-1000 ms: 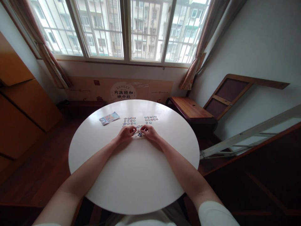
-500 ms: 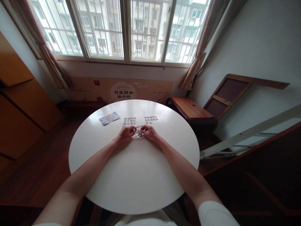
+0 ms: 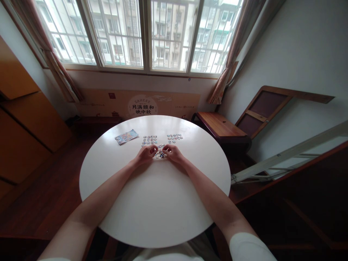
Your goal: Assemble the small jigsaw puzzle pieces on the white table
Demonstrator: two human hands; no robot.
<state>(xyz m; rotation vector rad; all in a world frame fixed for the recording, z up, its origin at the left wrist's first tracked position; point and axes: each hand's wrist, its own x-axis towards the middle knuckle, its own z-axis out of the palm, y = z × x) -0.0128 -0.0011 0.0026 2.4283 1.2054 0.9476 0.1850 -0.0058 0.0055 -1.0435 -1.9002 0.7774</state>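
Observation:
A small heap of loose jigsaw puzzle pieces (image 3: 161, 154) lies on the round white table (image 3: 154, 199), between my two hands. My left hand (image 3: 146, 153) is at the heap's left edge, thumb and fingertips pinched together. From the right, my right hand (image 3: 173, 152) reaches in with its fingers also closed in a pinch. Whatever sits between the fingertips is too small to make out. Beyond my left hand, jigsaw pieces (image 3: 150, 139) are laid out in short rows. A second group of spaced-out pieces (image 3: 174, 137) lies beyond my right hand.
A colourful picture sheet (image 3: 126, 136) lies on the table's far left. Past the table, a long printed cardboard panel (image 3: 114, 103) stands below the window. A low wooden bench (image 3: 221, 124) is at the right, and orange-brown cabinets (image 3: 29, 130) are at the left.

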